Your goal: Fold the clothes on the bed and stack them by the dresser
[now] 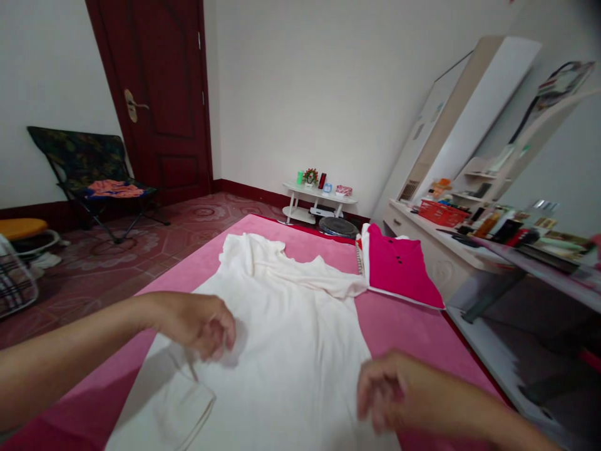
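Observation:
A white shirt [291,332] lies spread flat on the pink bed cover [413,326], its collar toward the far end. My left hand [200,324] hovers over the shirt's left side with the fingers curled inward, close to the cloth. My right hand [387,391] is above the shirt's lower right edge, blurred, fingers bent downward. Neither hand plainly holds any cloth. A folded pink garment [399,266] with dark buttons rests at the bed's far right corner.
A white dresser [441,250] crowded with bottles and a red basket stands to the right. A small white side table [319,200] sits by the far wall. A folding chair [94,172] and a dark red door [159,94] are at left.

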A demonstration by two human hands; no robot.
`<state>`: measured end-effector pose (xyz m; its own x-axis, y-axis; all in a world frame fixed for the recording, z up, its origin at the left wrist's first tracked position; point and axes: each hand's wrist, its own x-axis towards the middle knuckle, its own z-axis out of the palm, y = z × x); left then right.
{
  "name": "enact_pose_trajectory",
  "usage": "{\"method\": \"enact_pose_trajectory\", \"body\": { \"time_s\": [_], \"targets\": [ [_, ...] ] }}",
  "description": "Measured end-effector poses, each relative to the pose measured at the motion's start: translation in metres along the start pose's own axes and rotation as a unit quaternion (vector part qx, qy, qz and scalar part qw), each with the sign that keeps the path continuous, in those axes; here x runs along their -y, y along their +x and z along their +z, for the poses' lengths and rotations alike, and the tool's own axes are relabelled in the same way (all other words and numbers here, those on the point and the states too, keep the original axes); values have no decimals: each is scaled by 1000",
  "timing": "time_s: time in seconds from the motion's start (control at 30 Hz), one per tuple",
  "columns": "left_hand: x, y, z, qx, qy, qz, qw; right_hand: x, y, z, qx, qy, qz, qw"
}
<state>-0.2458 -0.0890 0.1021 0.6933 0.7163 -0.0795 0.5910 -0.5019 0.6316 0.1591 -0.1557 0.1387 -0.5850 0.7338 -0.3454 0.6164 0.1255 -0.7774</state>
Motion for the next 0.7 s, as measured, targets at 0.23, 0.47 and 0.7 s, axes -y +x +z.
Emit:
{"method": "enact_pose_trajectory", "body": {
  "time_s": [0.23,0.47,0.7],
  "targets": [
    [65,128,-50,-229,122,-113,959,-40,150,-109,-371,5,-1,929],
    [114,211,-49,-271,183,-196,924,-67,223,-107,-372,-172,55,911],
    [123,235,-44,-292,183,-268,900,-72,238,-92,-327,-435,106,832]
  ]
}}
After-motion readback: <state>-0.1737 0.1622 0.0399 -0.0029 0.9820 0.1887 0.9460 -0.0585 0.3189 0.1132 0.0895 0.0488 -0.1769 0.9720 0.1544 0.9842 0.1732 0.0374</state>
